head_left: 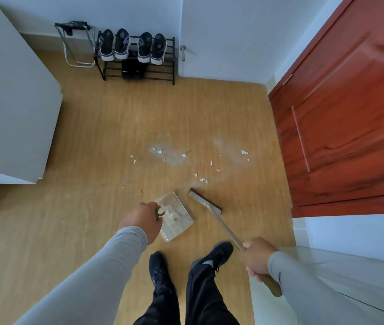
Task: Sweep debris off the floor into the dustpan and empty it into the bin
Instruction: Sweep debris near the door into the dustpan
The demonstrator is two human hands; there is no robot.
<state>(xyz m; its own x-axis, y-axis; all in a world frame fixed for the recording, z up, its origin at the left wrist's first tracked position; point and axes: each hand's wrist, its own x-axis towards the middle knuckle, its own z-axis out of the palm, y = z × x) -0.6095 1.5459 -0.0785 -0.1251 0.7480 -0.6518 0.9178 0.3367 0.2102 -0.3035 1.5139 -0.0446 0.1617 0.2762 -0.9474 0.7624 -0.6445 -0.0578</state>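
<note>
White paper scraps (202, 179) and pale dust (169, 156) lie scattered on the wooden floor ahead of me. My left hand (143, 220) grips the handle of a clear plastic dustpan (177, 216), which rests on the floor with some debris inside. My right hand (257, 258) grips the wooden handle of a broom (206, 201). The broom's dark head sits on the floor just right of the dustpan, near the closest scraps. No bin is in view.
A black shoe rack (139, 59) with several shoes stands against the far wall, next to a folded metal frame (76, 43). A white cabinet (10, 102) is at the left, a red-brown wooden door (340, 113) at the right. My feet (186, 261) stand behind the dustpan.
</note>
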